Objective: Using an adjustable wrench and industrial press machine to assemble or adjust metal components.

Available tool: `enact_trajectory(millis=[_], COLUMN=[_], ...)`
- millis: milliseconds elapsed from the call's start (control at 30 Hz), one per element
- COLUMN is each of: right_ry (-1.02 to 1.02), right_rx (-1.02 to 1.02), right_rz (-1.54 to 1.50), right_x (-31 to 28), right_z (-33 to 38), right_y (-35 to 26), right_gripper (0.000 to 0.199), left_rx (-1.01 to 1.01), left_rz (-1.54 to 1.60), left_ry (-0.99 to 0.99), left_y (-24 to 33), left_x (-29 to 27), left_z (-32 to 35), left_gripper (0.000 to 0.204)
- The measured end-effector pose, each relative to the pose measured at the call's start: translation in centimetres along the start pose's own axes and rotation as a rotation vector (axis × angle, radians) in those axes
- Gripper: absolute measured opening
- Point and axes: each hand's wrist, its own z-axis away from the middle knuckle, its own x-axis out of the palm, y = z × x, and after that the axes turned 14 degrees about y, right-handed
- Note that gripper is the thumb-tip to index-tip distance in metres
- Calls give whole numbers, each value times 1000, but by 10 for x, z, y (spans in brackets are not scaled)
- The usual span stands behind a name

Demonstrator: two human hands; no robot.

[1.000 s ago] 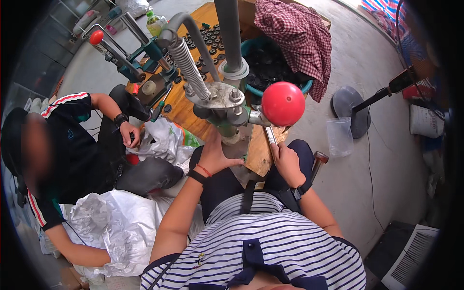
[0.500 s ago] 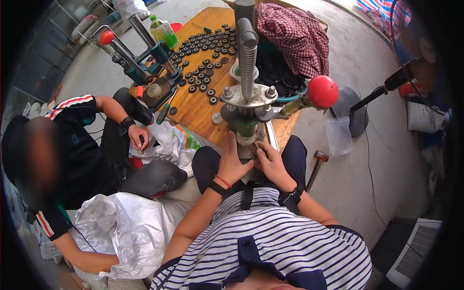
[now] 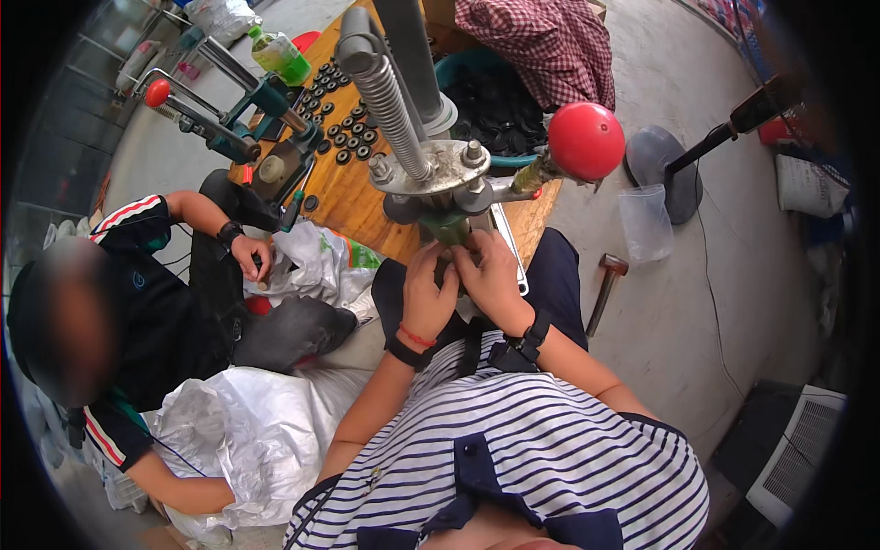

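Both of the wearer's bare hands are at the upright grey metal hand press [image 3: 431, 172], directly below its oval plate and at its green lower cylinder [image 3: 446, 227]. The left hand [image 3: 427, 301] is partly open, its fingers bent upward and its thumb set apart from them. The right hand [image 3: 492, 280] is more closely curled, its fingertips meeting those of the left. Whether either has hold of a small part cannot be told, as the fingers cover the spot.

The press stands at the near end of the brown wooden bench [image 3: 359, 209]. Its lever, ending in a glossy red ball knob [image 3: 587, 142], points to the right, and a steel coil spring [image 3: 392, 108] rises above the plate. A long flat silvery metal bar [image 3: 507, 240] lies just beside the right hand.

Farther along the bench are numerous black ring-shaped discs [image 3: 351, 139]. Behind the press is a round turquoise plastic basin [image 3: 513, 162] of loose black pieces [image 3: 495, 115], with a red-and-white checked cloth [image 3: 550, 50] draped over its far side. A second press, dark green with a red knob [image 3: 158, 92], stands to the left, near a seated co-worker in a black top [image 3: 165, 307]. A brown-handled hammer [image 3: 605, 291] is on the concrete floor [image 3: 678, 348], right of the wearer's leg.
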Motion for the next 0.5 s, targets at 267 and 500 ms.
enact_trajectory(millis=[267, 500], right_ry=[101, -2], right_rx=[9, 27], right_rz=[-271, -396], right_x=[6, 1], right_z=[-1, -11], right_y=[1, 10], right_gripper=[18, 24], left_rx=[10, -158], left_rz=[-180, 12], left_ry=[45, 25], left_y=[9, -2], left_x=[14, 16], left_z=[5, -14], left_gripper=[36, 15])
